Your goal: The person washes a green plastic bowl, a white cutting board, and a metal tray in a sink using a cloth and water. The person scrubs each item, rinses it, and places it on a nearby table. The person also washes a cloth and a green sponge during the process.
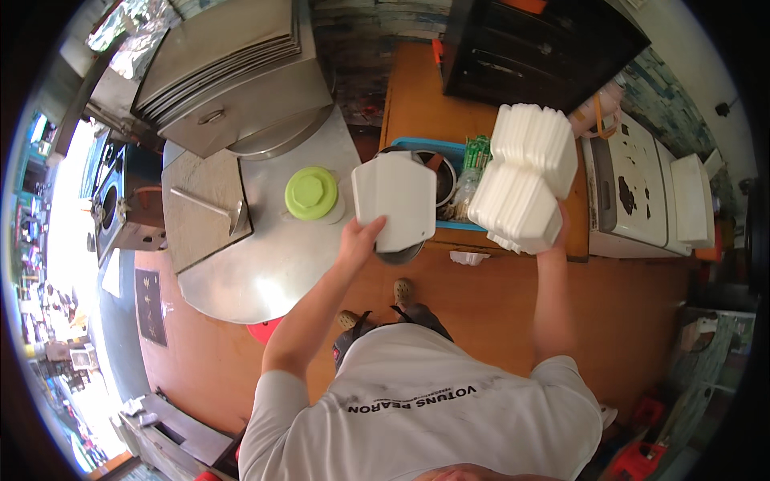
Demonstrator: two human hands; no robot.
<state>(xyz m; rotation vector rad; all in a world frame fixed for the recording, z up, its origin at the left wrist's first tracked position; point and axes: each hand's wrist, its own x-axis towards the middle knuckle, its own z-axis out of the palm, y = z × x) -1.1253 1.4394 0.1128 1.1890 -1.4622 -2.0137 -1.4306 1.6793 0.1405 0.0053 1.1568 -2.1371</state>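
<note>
My left hand (361, 238) grips the near left edge of a flat, pale plate or lid (394, 195) with cut corners; its exact kind I cannot tell. Part of a round metal vessel (400, 255) shows under its near edge. My right hand (557, 231) holds a thick stack of nested white foam takeaway boxes (523, 180) from its near right side. Between the hands, a blue plastic basket (427, 143) on the wooden counter holds a metal pot (445, 180), green packets (477, 151) and a clear plastic bag (466, 191).
A steel table (271, 258) at left bears a lime-green lid (311, 192), a wooden board (198, 180) and a ladle (237, 217). A steel cabinet (240, 108) stands behind. A black cabinet (529, 54) and a worn white appliance (631, 180) are at right. A white tray (469, 258) sits below the counter edge.
</note>
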